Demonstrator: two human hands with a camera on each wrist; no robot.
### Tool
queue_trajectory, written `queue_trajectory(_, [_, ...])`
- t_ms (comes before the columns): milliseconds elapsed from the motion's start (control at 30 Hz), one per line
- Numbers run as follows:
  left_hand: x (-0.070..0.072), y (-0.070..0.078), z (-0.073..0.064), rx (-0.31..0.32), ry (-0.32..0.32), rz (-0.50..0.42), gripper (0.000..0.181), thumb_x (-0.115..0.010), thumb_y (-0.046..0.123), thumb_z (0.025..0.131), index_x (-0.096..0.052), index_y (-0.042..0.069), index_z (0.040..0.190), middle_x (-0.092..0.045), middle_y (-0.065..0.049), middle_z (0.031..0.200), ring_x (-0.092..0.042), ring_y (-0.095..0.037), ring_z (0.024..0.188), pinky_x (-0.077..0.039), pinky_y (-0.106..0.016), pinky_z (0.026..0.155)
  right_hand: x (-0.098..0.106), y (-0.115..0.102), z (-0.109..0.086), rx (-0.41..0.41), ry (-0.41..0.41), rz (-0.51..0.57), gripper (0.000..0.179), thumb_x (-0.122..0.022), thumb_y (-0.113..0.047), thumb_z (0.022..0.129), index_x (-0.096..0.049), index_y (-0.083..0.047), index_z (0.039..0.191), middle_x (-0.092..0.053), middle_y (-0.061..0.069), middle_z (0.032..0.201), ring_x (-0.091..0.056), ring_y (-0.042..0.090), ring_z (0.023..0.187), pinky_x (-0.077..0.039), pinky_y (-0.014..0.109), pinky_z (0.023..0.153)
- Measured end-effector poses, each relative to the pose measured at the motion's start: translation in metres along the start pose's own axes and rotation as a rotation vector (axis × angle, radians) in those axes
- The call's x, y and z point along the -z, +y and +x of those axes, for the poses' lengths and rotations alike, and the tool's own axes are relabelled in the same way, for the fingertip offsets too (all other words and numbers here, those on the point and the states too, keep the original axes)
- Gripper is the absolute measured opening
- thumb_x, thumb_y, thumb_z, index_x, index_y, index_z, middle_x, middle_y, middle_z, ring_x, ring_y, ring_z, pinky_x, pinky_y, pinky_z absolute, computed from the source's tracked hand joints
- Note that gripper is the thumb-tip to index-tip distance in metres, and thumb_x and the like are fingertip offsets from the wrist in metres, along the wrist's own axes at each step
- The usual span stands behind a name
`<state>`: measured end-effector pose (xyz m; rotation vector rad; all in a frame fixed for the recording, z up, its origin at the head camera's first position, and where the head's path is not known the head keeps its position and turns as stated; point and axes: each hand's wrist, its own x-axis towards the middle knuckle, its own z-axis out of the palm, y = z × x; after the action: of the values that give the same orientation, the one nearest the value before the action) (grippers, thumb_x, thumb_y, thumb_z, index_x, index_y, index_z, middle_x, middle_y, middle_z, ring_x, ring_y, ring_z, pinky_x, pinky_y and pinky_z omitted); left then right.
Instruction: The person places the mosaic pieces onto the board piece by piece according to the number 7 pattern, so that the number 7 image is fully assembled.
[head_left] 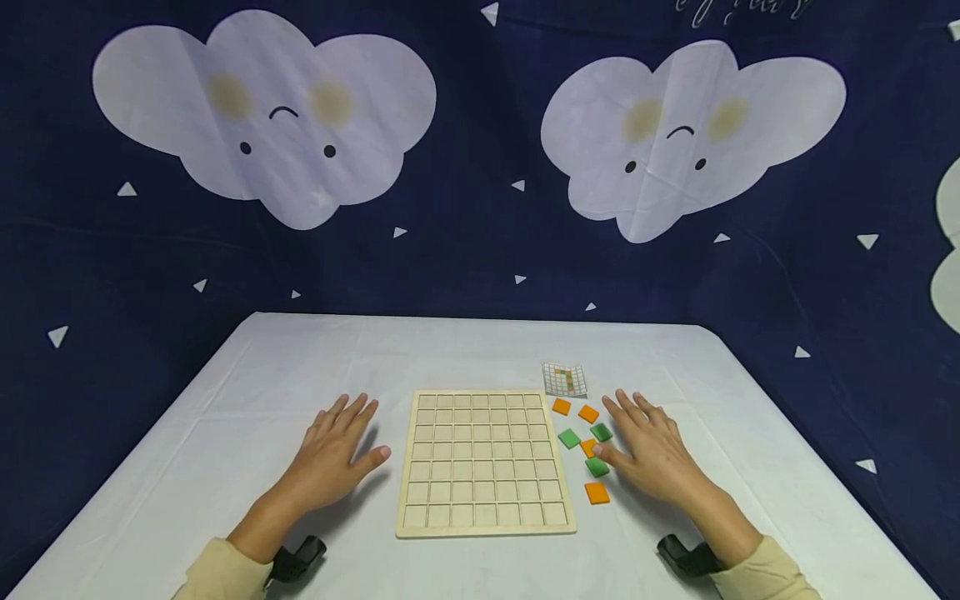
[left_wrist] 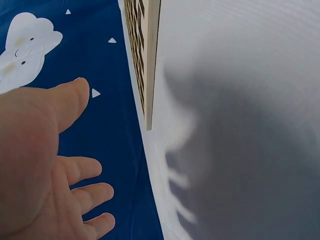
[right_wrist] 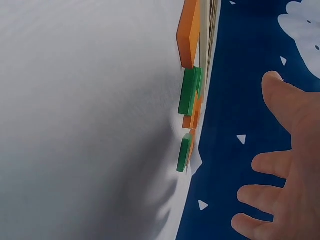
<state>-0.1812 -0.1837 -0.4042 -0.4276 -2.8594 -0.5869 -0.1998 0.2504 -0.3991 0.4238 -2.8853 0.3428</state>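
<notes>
A pale wooden grid board (head_left: 491, 482) lies flat on the white table, its squares bare. My left hand (head_left: 330, 458) hovers to its left with fingers extended, holding nothing. On the other side my right hand (head_left: 651, 446) is raised with straight fingers over the loose tiles, also holding nothing. Orange tiles, one of them (head_left: 597, 493) nearest me, and green tiles, such as this one (head_left: 569, 438), are scattered between the board and that hand. The right thumb partly covers an orange tile in the head view. In the right wrist view a green tile (right_wrist: 187, 91) shows edge-on.
A small printed grid card (head_left: 565, 380) with coloured squares lies beyond the tiles, by the board's far right corner. White cloth covers the table (head_left: 322, 350). Behind it hangs a dark blue curtain (head_left: 480, 250) with clouds and triangles. Each wrist wears a black strap-like device (head_left: 300, 558).
</notes>
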Motion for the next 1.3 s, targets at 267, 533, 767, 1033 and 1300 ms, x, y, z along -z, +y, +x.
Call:
queue_trajectory(267, [-0.003,0.0,0.002,-0.009,-0.007,-0.022,0.07,-0.056,0.044,0.091,-0.035,0.004,0.144,-0.03,-0.019,0.152,-0.019,-0.044,0.142,-0.013,-0.064,0.112,-0.003,0.0,-0.001,0.011,-0.017,0.04,0.075,-0.064,-0.045,0.085,-0.037,-0.007,0.144,-0.029,0.022,0.152,-0.022,0.043,0.14,-0.019,0.061,0.108])
queue_trajectory(533, [-0.007,-0.001,0.004,-0.03,-0.017,-0.043,0.07,-0.059,0.042,0.09,-0.036,0.005,0.144,-0.031,-0.019,0.152,-0.02,-0.044,0.141,-0.014,-0.066,0.11,-0.005,0.001,0.0,0.014,-0.021,0.048,0.074,-0.064,-0.045,0.085,-0.038,-0.007,0.143,-0.031,0.02,0.152,-0.024,0.042,0.139,-0.023,0.059,0.105])
queue_trajectory(767, [-0.009,0.001,0.005,-0.042,-0.028,-0.066,0.07,-0.061,0.041,0.088,-0.037,0.007,0.144,-0.032,-0.017,0.152,-0.021,-0.043,0.142,-0.017,-0.066,0.109,-0.006,0.002,-0.001,0.021,-0.023,0.069,0.073,-0.064,-0.045,0.085,-0.039,-0.008,0.143,-0.034,0.02,0.15,-0.026,0.042,0.138,-0.025,0.058,0.103])
queue_trajectory(1033, [-0.012,0.004,0.006,-0.051,-0.035,-0.075,0.07,-0.062,0.04,0.088,-0.037,0.007,0.144,-0.033,-0.017,0.151,-0.022,-0.043,0.141,-0.02,-0.067,0.107,-0.007,0.002,0.002,0.01,-0.034,0.092,0.07,-0.068,-0.038,0.084,-0.041,-0.009,0.142,-0.037,0.019,0.148,-0.028,0.042,0.137,-0.026,0.058,0.103])
queue_trajectory(1300, [-0.015,0.005,0.009,-0.061,-0.035,-0.087,0.069,-0.063,0.039,0.088,-0.038,0.006,0.143,-0.036,-0.017,0.15,-0.024,-0.043,0.14,-0.023,-0.066,0.106,-0.007,0.002,0.005,0.005,0.006,0.089,0.066,-0.069,-0.036,0.083,-0.046,-0.008,0.138,-0.045,0.019,0.143,-0.036,0.04,0.13,-0.031,0.056,0.1])
